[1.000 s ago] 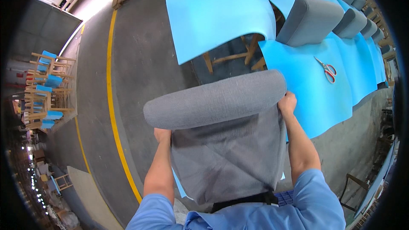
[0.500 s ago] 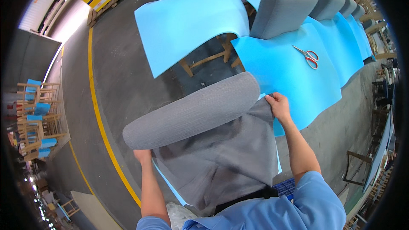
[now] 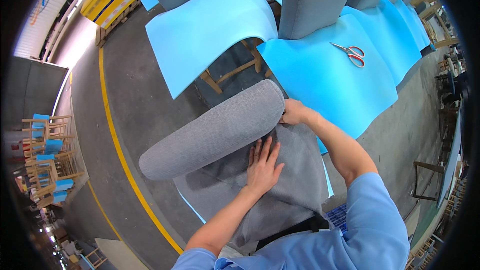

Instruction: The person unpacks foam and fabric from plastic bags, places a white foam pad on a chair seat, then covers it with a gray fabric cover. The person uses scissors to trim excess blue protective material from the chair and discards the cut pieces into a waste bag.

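Note:
A grey upholstered chair back lies slanted in front of me, its padded edge away from my body. Loose grey fabric spreads from it toward my waist, with a pale blue sheet edge showing at its sides. My left hand rests flat on the fabric beside the chair back, fingers stretched out. At the right end of the chair back, my right hand is closed on the fabric, with its fingertips partly hidden. Beyond it, red-handled scissors lie on a blue foam sheet.
More grey chair backs stand in rows on chairs draped with blue sheets. Wooden chair legs show below one sheet. Stacked wooden chairs stand at far left, past a yellow floor line. A blue crate sits near my right side.
My left hand has left the chair back's left end and now lies flat on the fabric. My right hand has moved left and tucked in against the right end.

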`<control>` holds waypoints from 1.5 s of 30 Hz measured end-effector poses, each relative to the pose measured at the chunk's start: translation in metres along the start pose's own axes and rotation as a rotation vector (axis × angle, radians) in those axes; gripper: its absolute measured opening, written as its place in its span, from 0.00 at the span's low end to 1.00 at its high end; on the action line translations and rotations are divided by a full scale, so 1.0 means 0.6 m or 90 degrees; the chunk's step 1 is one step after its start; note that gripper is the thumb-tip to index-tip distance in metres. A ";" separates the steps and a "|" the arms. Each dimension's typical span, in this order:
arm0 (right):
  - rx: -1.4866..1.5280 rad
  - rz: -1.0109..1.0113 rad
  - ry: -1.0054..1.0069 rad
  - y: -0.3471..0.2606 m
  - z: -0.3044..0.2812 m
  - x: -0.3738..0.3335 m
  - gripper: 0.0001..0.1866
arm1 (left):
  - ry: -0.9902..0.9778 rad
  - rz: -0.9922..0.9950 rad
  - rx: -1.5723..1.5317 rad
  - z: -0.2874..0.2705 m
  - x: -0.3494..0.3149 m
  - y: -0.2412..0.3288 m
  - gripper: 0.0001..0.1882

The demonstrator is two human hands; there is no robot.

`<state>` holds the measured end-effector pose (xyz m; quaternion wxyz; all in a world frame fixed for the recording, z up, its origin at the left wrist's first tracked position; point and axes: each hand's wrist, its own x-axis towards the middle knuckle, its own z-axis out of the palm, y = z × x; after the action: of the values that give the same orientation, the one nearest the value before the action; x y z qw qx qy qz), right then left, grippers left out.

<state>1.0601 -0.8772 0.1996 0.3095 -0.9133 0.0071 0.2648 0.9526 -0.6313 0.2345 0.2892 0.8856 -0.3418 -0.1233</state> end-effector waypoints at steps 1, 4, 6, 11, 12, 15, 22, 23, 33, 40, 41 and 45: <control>0.025 0.012 -0.027 0.006 0.001 0.004 0.10 | -0.028 0.018 0.043 0.011 0.000 0.002 0.33; 0.085 0.039 -0.050 0.027 0.016 0.011 0.11 | -0.093 0.067 0.127 0.035 -0.012 0.002 0.34; 0.055 0.030 -0.050 0.042 0.035 0.024 0.12 | -0.106 0.096 0.125 0.044 -0.020 -0.004 0.31; -0.010 -0.047 -0.079 0.043 0.048 0.085 0.14 | -0.113 0.079 0.141 0.049 -0.028 -0.015 0.30; -0.017 -0.070 -0.068 0.056 0.058 0.096 0.14 | -0.117 0.074 0.138 0.048 -0.028 -0.015 0.29; -0.036 -0.094 -0.023 0.128 0.078 0.093 0.15 | -0.128 0.113 0.097 0.045 -0.018 0.000 0.29; -0.189 0.076 0.215 -0.020 0.024 0.021 0.05 | -0.103 0.068 0.125 0.047 -0.030 -0.023 0.28; -0.161 0.052 0.272 -0.032 0.011 -0.006 0.05 | -0.102 0.074 0.121 0.050 -0.028 -0.021 0.28; -0.200 -0.033 0.319 -0.039 0.116 -0.097 0.13 | -0.103 0.062 0.078 0.042 -0.017 -0.005 0.27; -0.231 0.089 0.361 0.003 0.131 -0.069 0.20 | -0.033 0.033 -0.090 0.001 -0.044 -0.015 0.23; -0.193 0.144 0.422 0.014 0.124 -0.060 0.21 | -0.024 -0.019 -0.193 -0.006 -0.059 -0.029 0.22; 0.038 0.323 0.481 0.094 0.061 -0.071 0.24 | 0.271 -0.378 -0.221 -0.081 -0.161 -0.118 0.14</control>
<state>0.9958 -0.9086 0.1641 0.2367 -0.9058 0.3509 -0.0199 0.9393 -0.5026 0.2331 0.4508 0.8895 0.0227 -0.0713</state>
